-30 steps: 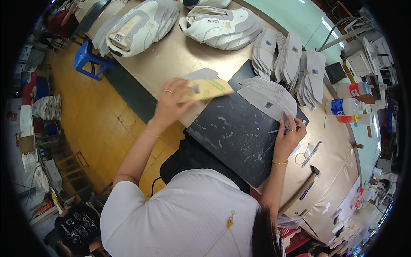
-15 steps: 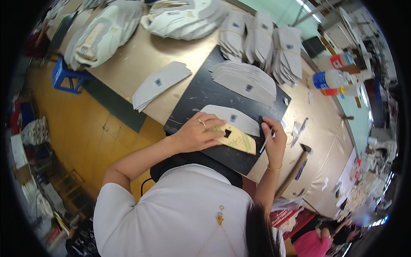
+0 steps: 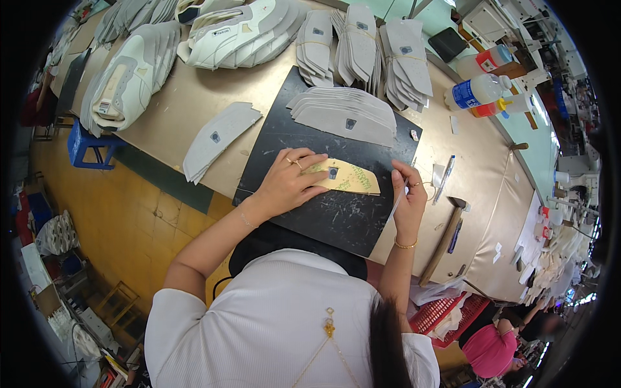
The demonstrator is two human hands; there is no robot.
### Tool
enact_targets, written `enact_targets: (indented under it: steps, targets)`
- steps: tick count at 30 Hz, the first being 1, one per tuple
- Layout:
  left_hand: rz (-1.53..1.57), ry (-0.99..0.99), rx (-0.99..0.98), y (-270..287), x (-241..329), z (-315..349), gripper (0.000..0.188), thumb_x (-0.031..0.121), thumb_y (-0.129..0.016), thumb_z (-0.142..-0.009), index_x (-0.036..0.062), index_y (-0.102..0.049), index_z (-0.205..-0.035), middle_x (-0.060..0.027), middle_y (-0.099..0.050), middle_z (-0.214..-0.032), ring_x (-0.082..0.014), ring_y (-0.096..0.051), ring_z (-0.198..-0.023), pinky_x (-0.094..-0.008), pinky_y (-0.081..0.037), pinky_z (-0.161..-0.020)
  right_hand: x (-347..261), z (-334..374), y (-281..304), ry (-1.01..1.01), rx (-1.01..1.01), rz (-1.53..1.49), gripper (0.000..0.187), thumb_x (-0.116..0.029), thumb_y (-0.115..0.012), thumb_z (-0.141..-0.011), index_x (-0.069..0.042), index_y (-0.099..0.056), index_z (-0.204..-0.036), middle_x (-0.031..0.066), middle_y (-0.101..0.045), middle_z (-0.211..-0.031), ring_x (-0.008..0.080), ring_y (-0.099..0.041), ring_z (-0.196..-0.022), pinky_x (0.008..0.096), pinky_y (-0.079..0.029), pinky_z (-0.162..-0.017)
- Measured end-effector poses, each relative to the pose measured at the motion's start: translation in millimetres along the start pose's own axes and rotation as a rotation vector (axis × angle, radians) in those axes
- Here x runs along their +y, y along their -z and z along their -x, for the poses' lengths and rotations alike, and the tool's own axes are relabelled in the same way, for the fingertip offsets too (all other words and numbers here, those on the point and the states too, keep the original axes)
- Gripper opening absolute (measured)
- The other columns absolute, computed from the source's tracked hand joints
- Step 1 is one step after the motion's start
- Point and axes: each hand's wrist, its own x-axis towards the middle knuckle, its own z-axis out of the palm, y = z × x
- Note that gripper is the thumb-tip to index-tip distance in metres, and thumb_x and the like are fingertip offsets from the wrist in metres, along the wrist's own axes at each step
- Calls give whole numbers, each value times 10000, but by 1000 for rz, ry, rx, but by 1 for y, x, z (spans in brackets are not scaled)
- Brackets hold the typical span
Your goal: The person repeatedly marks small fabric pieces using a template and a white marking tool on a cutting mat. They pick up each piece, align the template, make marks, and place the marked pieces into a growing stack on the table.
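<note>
My left hand (image 3: pixel 288 184) holds a yellow card template (image 3: pixel 352 178) by its left end, fingers over the top and thumb along the near edge. The template lies on a black cutting board (image 3: pixel 323 220) and covers the grey piece beneath it; that piece's dark square mark shows through the window cut in the card. Just right of the template, my right hand (image 3: pixel 409 197) is closed around a slim white pen-like stick (image 3: pixel 396 205), its tip pointing down toward the board. Beyond the template, a fanned stack of curved grey pieces (image 3: pixel 349 119) rests on the board.
Left of the board lie more grey pieces (image 3: pixel 217 139). Banded grey bundles (image 3: pixel 359 45) and nested shoe uppers (image 3: pixel 249 32) line the far side. To the right are a pen (image 3: pixel 445 180), a hammer (image 3: pixel 443 242) and bottles (image 3: pixel 475 92). A red basket (image 3: pixel 440 310) stands at lower right.
My left hand has brought the template down and away from me, onto the grey piece, with its window over the dark mark. My right hand keeps the stick beside it. The view has shifted slightly.
</note>
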Motion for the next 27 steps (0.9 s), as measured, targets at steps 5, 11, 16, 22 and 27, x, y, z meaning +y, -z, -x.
enact_targets:
  steps: [5,11,16,22,27]
  targets:
    - [-7,0,-3,-1,0,0,344,262,-853,-750,115,-753,-1044,-41,-637,-1319,-256,-553,-1188,-416,-438,-962,1,0,-3,-9,-12,-9,179,-132,-667,-986,-16,-721,-1111,109,-719,-1098,212,-663,-1027,309,-503,-920]
    - [-9,-8,20,-1,2,-2,302,285,-819,-786,111,-750,-1022,-48,-662,-1268,-246,-573,-1149,-408,-446,-970,2,1,-7,6,-17,-13,178,-132,-666,-987,-14,-721,-1109,112,-720,-1100,221,-663,-1028,318,-493,-938]
    - [-30,-24,16,-1,2,-2,303,286,-817,-791,104,-756,-1025,-45,-665,-1263,-243,-573,-1150,-407,-447,-973,5,1,-10,-13,-39,-25,223,-167,-624,-1027,-19,-709,-1170,76,-704,-1093,163,-642,-1008,287,-493,-919]
    - [-7,-9,5,0,1,-2,286,276,-807,-799,99,-760,-1019,-48,-669,-1257,-245,-572,-1155,-407,-447,-976,-29,-4,-33,-29,-42,-195,264,-193,-581,-1050,-16,-680,-1218,104,-702,-1040,168,-665,-951,283,-516,-851]
    - [11,2,-1,1,2,-3,275,255,-801,-797,90,-759,-1013,-61,-669,-1252,-253,-575,-1153,-410,-450,-981,-27,-9,-45,74,-259,-26,268,-206,-583,-1048,-5,-662,-1208,120,-722,-949,172,-694,-867,280,-538,-791]
